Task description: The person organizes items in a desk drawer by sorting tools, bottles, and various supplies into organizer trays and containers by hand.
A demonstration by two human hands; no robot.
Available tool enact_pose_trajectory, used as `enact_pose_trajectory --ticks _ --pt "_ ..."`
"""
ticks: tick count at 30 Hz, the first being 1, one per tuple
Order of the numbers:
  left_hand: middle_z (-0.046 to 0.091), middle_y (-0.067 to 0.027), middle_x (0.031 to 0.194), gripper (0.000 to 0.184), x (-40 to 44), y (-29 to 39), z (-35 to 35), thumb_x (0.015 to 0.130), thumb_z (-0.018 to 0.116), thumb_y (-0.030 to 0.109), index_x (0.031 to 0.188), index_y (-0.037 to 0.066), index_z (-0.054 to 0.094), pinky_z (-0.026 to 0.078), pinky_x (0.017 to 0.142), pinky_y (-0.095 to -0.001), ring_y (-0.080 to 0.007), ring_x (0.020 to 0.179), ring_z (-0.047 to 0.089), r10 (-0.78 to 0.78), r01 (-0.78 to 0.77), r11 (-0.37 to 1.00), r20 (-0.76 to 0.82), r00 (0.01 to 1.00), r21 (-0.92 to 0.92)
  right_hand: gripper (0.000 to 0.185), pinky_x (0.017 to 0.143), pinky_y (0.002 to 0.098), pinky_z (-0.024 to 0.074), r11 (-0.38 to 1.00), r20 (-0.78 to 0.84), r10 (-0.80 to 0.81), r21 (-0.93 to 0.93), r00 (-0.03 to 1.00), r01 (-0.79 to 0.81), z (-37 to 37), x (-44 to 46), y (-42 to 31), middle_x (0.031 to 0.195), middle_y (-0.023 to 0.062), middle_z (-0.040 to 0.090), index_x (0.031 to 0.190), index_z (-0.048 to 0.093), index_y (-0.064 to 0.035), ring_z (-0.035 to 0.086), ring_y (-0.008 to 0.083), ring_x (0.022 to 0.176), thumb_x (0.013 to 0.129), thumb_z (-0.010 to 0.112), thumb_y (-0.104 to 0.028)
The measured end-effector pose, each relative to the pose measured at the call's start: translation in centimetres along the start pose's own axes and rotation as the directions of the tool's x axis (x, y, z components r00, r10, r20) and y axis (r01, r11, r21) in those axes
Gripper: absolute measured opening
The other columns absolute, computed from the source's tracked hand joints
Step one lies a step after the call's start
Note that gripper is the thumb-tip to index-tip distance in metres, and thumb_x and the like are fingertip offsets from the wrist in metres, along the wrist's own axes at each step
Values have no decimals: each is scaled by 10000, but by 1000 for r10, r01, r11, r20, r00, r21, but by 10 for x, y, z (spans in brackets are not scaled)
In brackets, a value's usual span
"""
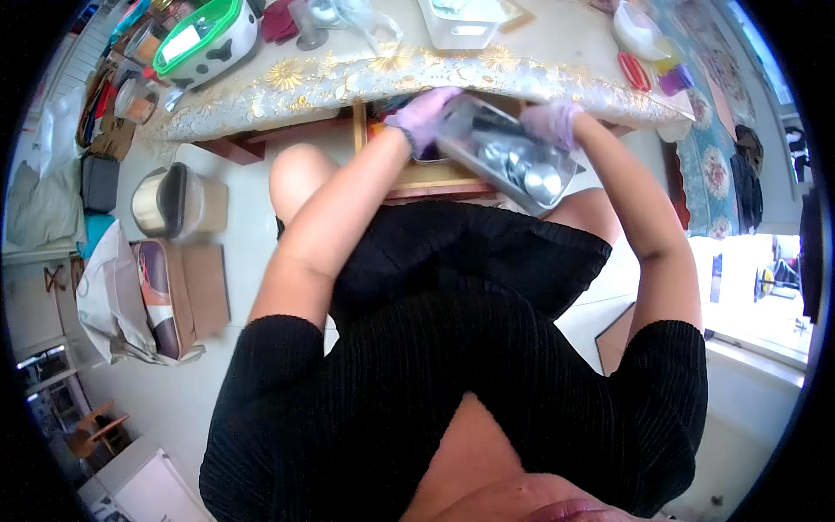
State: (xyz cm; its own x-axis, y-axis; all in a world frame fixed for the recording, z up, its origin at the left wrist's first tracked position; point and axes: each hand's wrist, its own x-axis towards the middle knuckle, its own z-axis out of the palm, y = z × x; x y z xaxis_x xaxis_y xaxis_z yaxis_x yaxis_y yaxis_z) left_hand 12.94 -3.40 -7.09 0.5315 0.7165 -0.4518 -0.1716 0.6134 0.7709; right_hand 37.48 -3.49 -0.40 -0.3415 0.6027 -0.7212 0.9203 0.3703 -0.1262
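A long clear plastic tray is tilted above my lap, its near right end lower. Shiny metal spoons and other metal utensils lie in it, somewhat blurred. My left hand, in a thin purple glove, grips the tray's far left end. On the far right side, my right hand, gloved the same way, is closed at the tray's rim; its fingertips are partly blurred. Below the tray is a pulled-out wooden drawer with colourful items partly hidden inside.
A table with a gold-flowered cloth overhangs the drawer. On it stand a green-rimmed tub, a white bin, a white bowl and a red-handled item. A lidded bin and cardboard box sit on the left floor.
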Motion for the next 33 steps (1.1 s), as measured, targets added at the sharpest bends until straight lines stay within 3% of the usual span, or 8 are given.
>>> enact_pose_trajectory --ticks 11,17,21,22,27,29,31,33 --pt "647 -93 1197 408 -97 -63 -25 974 571 311 1237 -1 590 463 970 -309 -172 1060 616 -156 150 988 248 956 43 289 755 423 510 942 39 -330 -45 943 332 34 -18 -79 913 195 695 961 678 19 665 350 790 874 537 -218" --pt "634 -68 1179 377 -125 -78 -22 993 542 272 1241 -11 572 439 993 -302 -145 1070 578 -139 130 990 233 963 51 527 715 325 532 578 90 -278 811 956 91 24 29 -33 929 92 690 1060 653 -17 656 178 789 978 432 -488" --pt "635 -79 1180 353 -122 -77 -14 974 576 234 1231 -8 587 432 985 -301 -144 1086 563 -65 34 993 297 953 109 376 580 300 522 816 -16 -65 574 998 62 44 109 -22 734 109 677 819 630 5 627 193 610 957 493 -316" --pt "633 -80 1190 345 -118 -82 -15 970 583 232 1225 1 597 427 989 -302 -145 1094 560 -30 -31 982 319 947 186 355 552 317 497 913 -165 -381 90 910 398 54 132 -14 653 100 640 720 625 -20 615 198 575 924 516 -289" --pt "635 -61 1155 308 -107 -86 -12 957 602 225 1182 16 631 436 968 -298 -144 1062 563 -24 -78 962 368 930 261 238 525 347 473 973 -327 -230 -56 917 224 74 190 -23 645 108 648 662 668 -57 635 208 580 840 560 -172" --pt "612 -79 1221 354 -102 -87 -15 979 572 253 1240 16 607 394 1025 -302 -157 1142 539 -97 -11 961 372 923 278 64 730 415 535 828 -111 142 557 984 -57 60 190 -36 766 233 659 759 662 -12 678 359 773 739 661 -72" --pt "635 -62 1146 319 -95 -98 -17 952 608 239 1177 14 629 440 957 -288 -142 1059 561 -14 -123 934 378 926 335 55 712 408 540 988 -219 -151 -5 964 154 47 173 -34 747 228 657 763 670 -9 679 366 771 727 669 -51" --pt "610 -83 1222 383 -98 -91 -17 968 590 279 1241 12 605 397 1025 -301 -157 1150 538 -39 -117 935 425 904 334 74 697 409 545 985 -175 -11 167 985 41 47 156 -45 749 216 665 755 673 -12 682 368 783 726 690 -78"
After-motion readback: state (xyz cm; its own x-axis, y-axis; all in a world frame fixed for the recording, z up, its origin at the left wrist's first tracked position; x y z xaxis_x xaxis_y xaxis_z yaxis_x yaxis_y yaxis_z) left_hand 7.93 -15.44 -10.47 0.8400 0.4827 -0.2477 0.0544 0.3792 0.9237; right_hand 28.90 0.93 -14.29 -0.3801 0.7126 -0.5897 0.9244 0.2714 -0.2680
